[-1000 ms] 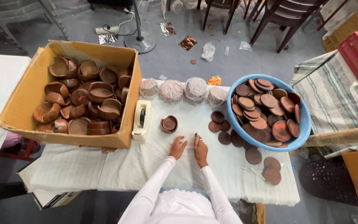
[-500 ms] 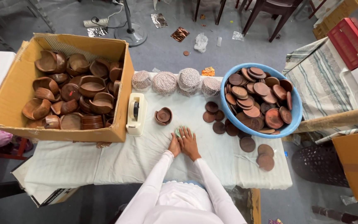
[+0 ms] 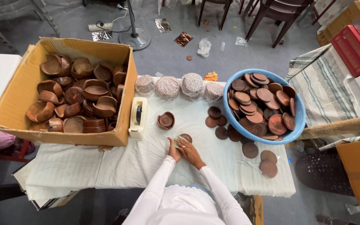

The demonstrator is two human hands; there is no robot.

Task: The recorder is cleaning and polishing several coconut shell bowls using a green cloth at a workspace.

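My left hand [image 3: 174, 150] and my right hand [image 3: 189, 152] are pressed together on the white cloth-covered table [image 3: 117, 162], fingers on a small pale green piece, with a brown round wooden lid [image 3: 186, 137] just beyond the fingertips. A small brown wooden bowl [image 3: 166, 120] sits a little farther back, beside a cream tape dispenser [image 3: 138, 118]. Both arms wear white sleeves.
A cardboard box [image 3: 17, 100] full of brown wooden bowls stands at the left. A blue basin [image 3: 296, 125] of round wooden lids is at the right, with loose lids [image 3: 267, 166] on the cloth around it. Several wrapped bundles [image 3: 167, 86] line the far edge. Chairs stand beyond.
My hands have come together from slightly apart and now rest joined on the cloth by the lid. The view has shifted slightly.
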